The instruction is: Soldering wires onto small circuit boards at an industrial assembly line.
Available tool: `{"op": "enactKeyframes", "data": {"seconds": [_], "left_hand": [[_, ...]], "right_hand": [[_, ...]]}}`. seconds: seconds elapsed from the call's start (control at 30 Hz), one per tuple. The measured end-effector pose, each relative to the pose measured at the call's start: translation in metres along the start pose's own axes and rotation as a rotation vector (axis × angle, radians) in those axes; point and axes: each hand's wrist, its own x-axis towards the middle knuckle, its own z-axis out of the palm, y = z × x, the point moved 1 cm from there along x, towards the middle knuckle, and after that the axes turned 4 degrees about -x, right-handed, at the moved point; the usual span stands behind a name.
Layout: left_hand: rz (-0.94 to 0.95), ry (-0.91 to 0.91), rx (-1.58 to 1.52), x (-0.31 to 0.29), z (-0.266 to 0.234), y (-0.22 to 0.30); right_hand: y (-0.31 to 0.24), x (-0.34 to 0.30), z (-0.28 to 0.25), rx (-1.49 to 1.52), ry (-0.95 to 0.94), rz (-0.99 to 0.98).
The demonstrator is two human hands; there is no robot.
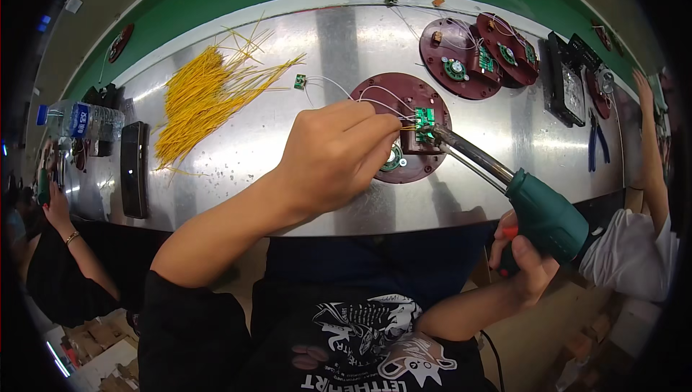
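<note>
On the metal bench in front of me lies a dark red round disc (414, 170) carrying a small green circuit board (424, 116) and white wires. My left hand (335, 150) reaches over the disc's left side, thumb and fingers pinched on a thin yellow wire (409, 128) whose end meets the board. In my right hand (530, 258) is a green soldering gun (549, 217) with a red trigger, held by its handle. Its long metal barrel slants up-left, and the tip touches or nearly touches the board beside the wire.
A loose heap of yellow wires (194, 100) lies at the left, near a black phone (134, 168) and a water bottle (86, 119). More dark red discs (450, 35) sit at the back right. Blue-handled pliers (597, 143) lie farther right. Other people's arms (652, 154) show at both sides.
</note>
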Motion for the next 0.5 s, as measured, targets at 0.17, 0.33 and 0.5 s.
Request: {"op": "enactKeyframes", "data": {"seconds": [0.17, 0.33, 0.5], "left_hand": [[0.011, 0.006, -0.005, -0.0005, -0.0014, 0.0007], [0.016, 0.005, 0.003, 0.0002, 0.0002, 0.0015], [0.03, 0.018, -0.006, 0.0001, -0.0003, -0.001]], "right_hand": [[0.0001, -0.0004, -0.0002, -0.032, -0.033, 0.08], [0.0016, 0.0017, 0.0071, -0.029, 0.025, -0.019], [-0.0047, 0.0039, 0.0056, -0.021, 0.077, -0.139]]}}
